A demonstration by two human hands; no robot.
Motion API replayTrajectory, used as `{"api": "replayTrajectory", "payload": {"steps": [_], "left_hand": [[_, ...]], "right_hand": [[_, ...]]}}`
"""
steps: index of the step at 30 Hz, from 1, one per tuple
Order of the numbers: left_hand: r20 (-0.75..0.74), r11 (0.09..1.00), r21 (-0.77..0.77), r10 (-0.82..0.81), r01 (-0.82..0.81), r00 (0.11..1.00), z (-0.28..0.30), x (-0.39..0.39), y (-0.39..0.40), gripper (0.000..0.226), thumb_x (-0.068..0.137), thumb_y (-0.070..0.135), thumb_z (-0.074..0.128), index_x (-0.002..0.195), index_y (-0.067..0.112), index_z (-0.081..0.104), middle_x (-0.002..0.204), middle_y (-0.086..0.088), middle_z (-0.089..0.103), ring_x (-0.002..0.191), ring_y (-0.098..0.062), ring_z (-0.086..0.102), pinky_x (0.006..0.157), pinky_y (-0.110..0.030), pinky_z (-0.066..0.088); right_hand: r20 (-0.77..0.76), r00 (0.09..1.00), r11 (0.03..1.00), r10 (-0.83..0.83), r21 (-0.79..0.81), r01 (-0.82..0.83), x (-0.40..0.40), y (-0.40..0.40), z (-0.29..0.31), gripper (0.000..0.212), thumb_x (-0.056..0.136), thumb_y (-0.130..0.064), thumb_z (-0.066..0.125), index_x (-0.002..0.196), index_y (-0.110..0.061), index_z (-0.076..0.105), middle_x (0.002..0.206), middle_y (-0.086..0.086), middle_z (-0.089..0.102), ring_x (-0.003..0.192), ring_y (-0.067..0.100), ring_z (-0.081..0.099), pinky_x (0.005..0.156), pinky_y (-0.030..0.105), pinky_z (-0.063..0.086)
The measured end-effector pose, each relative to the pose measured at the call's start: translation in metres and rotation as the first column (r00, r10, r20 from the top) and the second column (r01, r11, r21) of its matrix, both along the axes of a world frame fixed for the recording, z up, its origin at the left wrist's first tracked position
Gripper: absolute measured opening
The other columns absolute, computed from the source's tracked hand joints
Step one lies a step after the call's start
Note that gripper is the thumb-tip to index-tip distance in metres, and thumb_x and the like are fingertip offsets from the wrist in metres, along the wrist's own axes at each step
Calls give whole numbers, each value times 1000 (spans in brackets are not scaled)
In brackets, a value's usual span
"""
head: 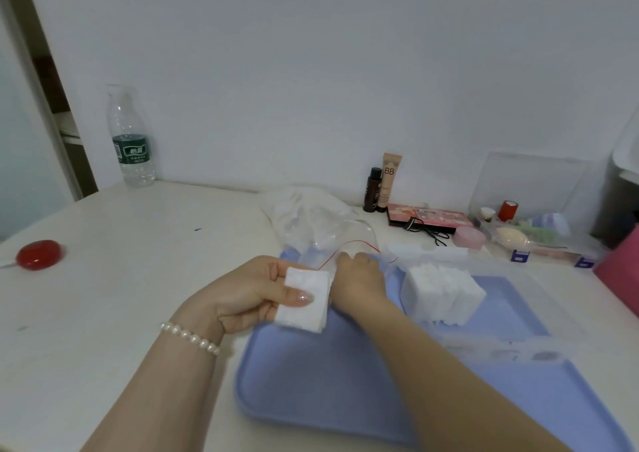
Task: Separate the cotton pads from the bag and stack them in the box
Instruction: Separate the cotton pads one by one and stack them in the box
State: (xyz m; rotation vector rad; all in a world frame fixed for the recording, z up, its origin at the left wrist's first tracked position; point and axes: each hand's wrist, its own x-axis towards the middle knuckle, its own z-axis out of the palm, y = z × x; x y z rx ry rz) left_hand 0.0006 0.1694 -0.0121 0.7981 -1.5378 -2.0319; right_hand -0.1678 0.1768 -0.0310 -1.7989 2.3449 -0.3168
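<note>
My left hand (254, 292) holds a small stack of white square cotton pads (304, 299), thumb pressed on top, above the left part of the blue tray (311, 382). My right hand (359, 278) reaches into the mouth of the clear zip bag (311, 223), which has a red seal line; its fingertips are hidden inside. The bag lies at the tray's far edge with more pads in it. A clear plastic box (511, 299) sits on the tray at the right, with a standing row of cotton pads (442, 296) inside.
A water bottle (129, 140) stands at the back left and a red round object (38, 254) lies at the far left. Cosmetics (383, 185), a palette (428, 218) and a clear organiser (532, 216) line the back right. A pink item (622, 271) is at the right edge.
</note>
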Motion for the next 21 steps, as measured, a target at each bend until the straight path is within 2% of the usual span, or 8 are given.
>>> {"api": "replayTrajectory", "payload": {"steps": [4, 5, 9, 12, 14, 16, 18, 21], "left_hand": [[-34, 1000, 0, 22, -22, 999, -1, -1, -1, 35, 62, -8, 64, 95, -2, 73, 95, -20, 71, 79, -26, 71, 72, -34, 59], [-40, 1000, -2, 17, -17, 999, 0, -1, -1, 34, 63, -8, 64, 94, -1, 73, 94, -20, 71, 80, -26, 71, 72, -34, 59], [-87, 1000, -6, -24, 24, 996, 3, 0, 1, 49, 46, 1, 88, 94, 1, 75, 93, -22, 71, 80, -29, 72, 68, -33, 59], [-141, 999, 10, -44, 46, 989, 4, 1, 2, 67, 34, 13, 96, 97, 2, 74, 92, -23, 71, 81, -31, 71, 69, -35, 59], [-186, 999, 13, -46, 49, 981, 7, 2, 5, 68, 35, 12, 95, 99, 3, 74, 91, -22, 71, 81, -31, 71, 70, -36, 58], [-233, 999, 20, -22, 27, 972, 9, 2, 7, 69, 33, 12, 96, 98, 4, 74, 89, -22, 71, 80, -30, 71, 68, -36, 58], [-263, 999, 45, 22, -10, 964, 9, 1, 8, 71, 28, 12, 97, 95, 2, 74, 87, -23, 71, 76, -29, 71, 65, -35, 58], [-281, 993, 100, 85, -58, 956, 8, -10, 13, 71, 26, 11, 97, 92, -2, 74, 87, -24, 70, 74, -31, 71, 62, -34, 58]], "right_hand": [[165, 985, 985, 54, -172, -26, -1, 2, 2, 10, 84, -13, 53, 86, -22, 56, 106, 12, 59, 92, 26, 53, 64, 27, 40], [219, 973, 974, 70, -224, -20, -2, 5, 3, 18, 83, -8, 51, 75, -25, 51, 100, 12, 61, 82, 24, 51, 55, 24, 34], [358, 928, 897, 103, -436, 68, -6, 24, 12, 24, 79, 5, 42, 87, -14, 53, 84, 5, 56, 72, 21, 48, 52, 16, 33], [555, 818, 872, 152, -465, 154, -5, 47, 28, 32, 80, 4, 48, 92, -25, 53, 83, -6, 57, 72, 9, 53, 54, 6, 37], [796, 578, 892, 179, -379, 247, -6, 65, 40, 32, 80, 5, 52, 88, -25, 56, 85, -4, 62, 76, 15, 59, 56, 14, 46], [984, 112, 939, 140, -168, 301, -13, 79, 51, 23, 83, 6, 53, 89, -16, 59, 79, 6, 67, 66, 20, 64, 49, 23, 49], [957, -279, 962, 73, 6, 271, -23, 88, 61, 14, 82, 2, 54, 93, -6, 59, 68, 11, 67, 51, 19, 64, 42, 21, 49], [860, -511, 973, 17, 104, 208, -40, 96, 71, 33, 69, -23, 67, 95, -2, 67, 76, 12, 69, 52, 21, 65, 41, 22, 51]]}}
